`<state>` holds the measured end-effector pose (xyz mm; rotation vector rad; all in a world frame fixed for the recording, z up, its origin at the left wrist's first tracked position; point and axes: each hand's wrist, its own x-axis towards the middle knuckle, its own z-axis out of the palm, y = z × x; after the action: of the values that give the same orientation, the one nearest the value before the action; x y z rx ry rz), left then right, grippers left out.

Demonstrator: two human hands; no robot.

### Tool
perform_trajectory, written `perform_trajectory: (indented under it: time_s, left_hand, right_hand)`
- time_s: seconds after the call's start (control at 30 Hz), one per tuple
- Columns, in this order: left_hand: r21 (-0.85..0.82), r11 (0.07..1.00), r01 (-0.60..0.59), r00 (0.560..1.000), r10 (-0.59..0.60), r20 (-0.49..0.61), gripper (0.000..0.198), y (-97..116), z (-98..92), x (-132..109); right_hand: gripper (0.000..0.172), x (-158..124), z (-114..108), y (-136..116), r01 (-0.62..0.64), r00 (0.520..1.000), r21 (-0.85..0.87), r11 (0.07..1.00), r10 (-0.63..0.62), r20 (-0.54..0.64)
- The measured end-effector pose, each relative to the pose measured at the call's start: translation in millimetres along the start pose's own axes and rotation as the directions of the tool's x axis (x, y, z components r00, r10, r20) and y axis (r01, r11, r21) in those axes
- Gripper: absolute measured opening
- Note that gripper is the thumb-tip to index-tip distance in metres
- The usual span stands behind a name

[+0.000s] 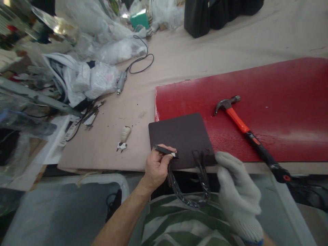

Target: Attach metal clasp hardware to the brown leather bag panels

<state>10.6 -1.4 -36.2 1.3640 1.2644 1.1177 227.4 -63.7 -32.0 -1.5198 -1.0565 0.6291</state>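
A dark brown flat panel [179,133] with rounded corners lies at the table's front edge, partly over a red sheet. A U-shaped dark handle [191,202], wrapped in shiny clear plastic, hangs over that edge, its right end on the panel by a rectangular loop. My bare left hand [157,167] is pinched on a short dark strip [164,150] above the panel's lower left, beside the handle's left end. Whether strip and handle are joined, I cannot tell. My right hand [237,191], in a white knit glove, is curled beside the panel's lower right corner; anything within its fingers is hidden.
A claw hammer [239,123] with an orange and black handle lies on the red sheet [276,99]. Left of the panel is a small tape-wrapped tool [123,138]. Farther back are a corded grey tool [121,82], plastic bags [99,80] and a black bag [197,18].
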Motion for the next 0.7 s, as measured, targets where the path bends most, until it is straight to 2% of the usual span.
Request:
perform_trajectory:
  time_s: [0.03,0.07,0.1,0.17,0.23,0.3,0.33,0.43,0.5,0.53,0.57,0.63,0.67,0.7]
  left_hand:
    - [-0.021,1.0,0.01,1.0,-0.01,0.001,0.012,1,0.2,-1]
    - [-0.043,0.999,0.023,1.0,-0.023,0.002,0.012,3,0.5,-1]
    - [-0.066,0.997,0.04,0.999,-0.039,0.005,0.012,5,0.9,0]
    - [-0.111,0.991,0.076,0.997,-0.077,0.003,0.015,8,1.6,3]
    - [-0.15,0.983,0.106,0.994,-0.107,-0.001,0.018,11,2.1,7]
    - [-0.183,0.975,0.125,0.992,-0.126,0.002,0.02,14,2.4,10]
    - [-0.2,0.971,0.131,0.991,-0.133,0.007,0.021,15,2.5,11]
    - [-0.233,0.961,0.15,0.988,-0.151,0.014,0.022,18,3.1,12]
    - [-0.249,0.954,0.165,0.986,-0.166,0.016,0.023,19,3.5,12]
    - [-0.269,0.947,0.177,0.984,-0.178,0.02,0.024,19,3.5,11]
    - [-0.297,0.936,0.188,0.981,-0.191,0.021,0.027,18,3.3,10]
    - [-0.363,0.907,0.211,0.976,-0.218,0.023,0.033,18,2.0,8]
    - [-0.388,0.894,0.223,0.972,-0.232,0.025,0.036,18,1.0,8]
    - [-0.4,0.886,0.234,0.969,-0.245,0.025,0.038,18,-0.1,8]
  right_hand:
    - [0.02,-12,-3,4,-0.137,0.986,0.096,0.986,0.145,-0.083]
    - [0.017,-22,-5,10,-0.27,0.948,0.218,0.938,0.299,-0.11]
    - [0.015,-29,-7,17,-0.396,0.894,0.346,0.851,0.443,-0.066]
    - [0.017,-35,-6,30,-0.617,0.759,0.514,0.596,0.624,0.187]
    - [0.023,-35,1,36,-0.766,0.616,0.533,0.359,0.648,0.449]
    - [0.028,-32,11,36,-0.841,0.502,0.504,0.195,0.629,0.594]
    - [0.029,-31,17,34,-0.857,0.468,0.496,0.141,0.617,0.633]
    - [0.035,-31,29,26,-0.911,0.38,0.408,0.066,0.525,0.762]
    - [0.042,-31,34,21,-0.948,0.319,0.296,0.121,0.436,0.842]
    - [0.046,-30,37,19,-0.943,0.329,0.269,0.196,0.416,0.848]
    - [0.048,-29,39,16,-0.917,0.374,0.265,0.298,0.41,0.832]
    - [0.051,-24,46,8,-0.808,0.522,0.28,0.518,0.409,0.748]
    - [0.051,-22,50,3,-0.757,0.577,0.272,0.594,0.412,0.706]
    - [0.052,-19,54,-2,-0.73,0.603,0.257,0.633,0.421,0.677]
